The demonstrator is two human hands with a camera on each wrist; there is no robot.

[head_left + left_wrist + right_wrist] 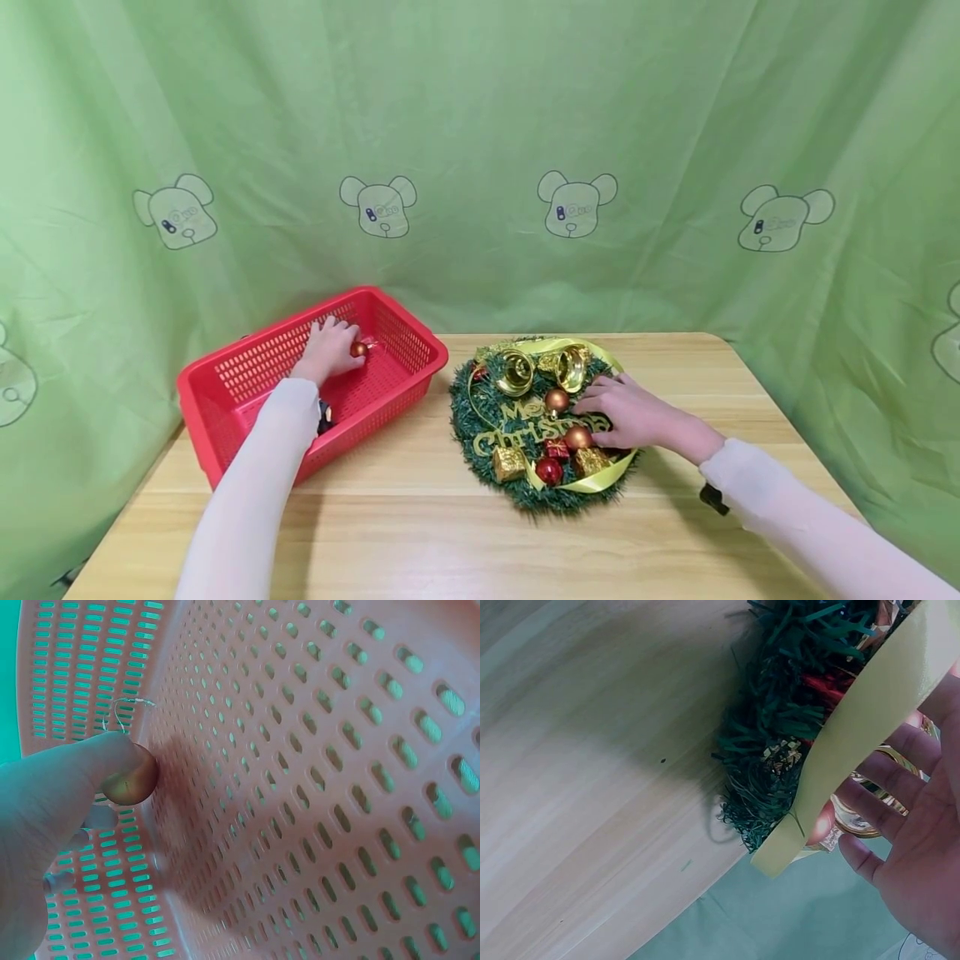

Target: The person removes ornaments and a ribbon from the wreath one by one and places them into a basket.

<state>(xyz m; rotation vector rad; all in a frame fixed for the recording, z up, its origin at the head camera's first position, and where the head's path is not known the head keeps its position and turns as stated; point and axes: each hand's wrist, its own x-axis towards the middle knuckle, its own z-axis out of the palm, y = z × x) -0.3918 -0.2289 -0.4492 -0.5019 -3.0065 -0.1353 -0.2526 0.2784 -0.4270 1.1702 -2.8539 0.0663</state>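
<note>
Inside the red basket [390, 392], my left hand [328, 348] pinches a small copper-coloured bauble [131, 778] by its side, the thumb lying over it. A thin loop of string [120, 711] trails from the bauble. On the table, a green tinsel wreath [480, 433] carries gold bells [516, 372], baubles, small gift boxes and gold "Merry Christmas" lettering [498, 439]. My right hand [626, 410] rests over the wreath's right side, fingers loosely extended beside two copper baubles [578, 438]. A yellow ribbon [862, 720] runs along the wreath's edge by that palm.
The wooden table [420, 533] carries the basket at left and the wreath right of centre. A green curtain [480, 100] with printed bear heads hangs behind the table. A dark object [324, 417] shows beside the left sleeve.
</note>
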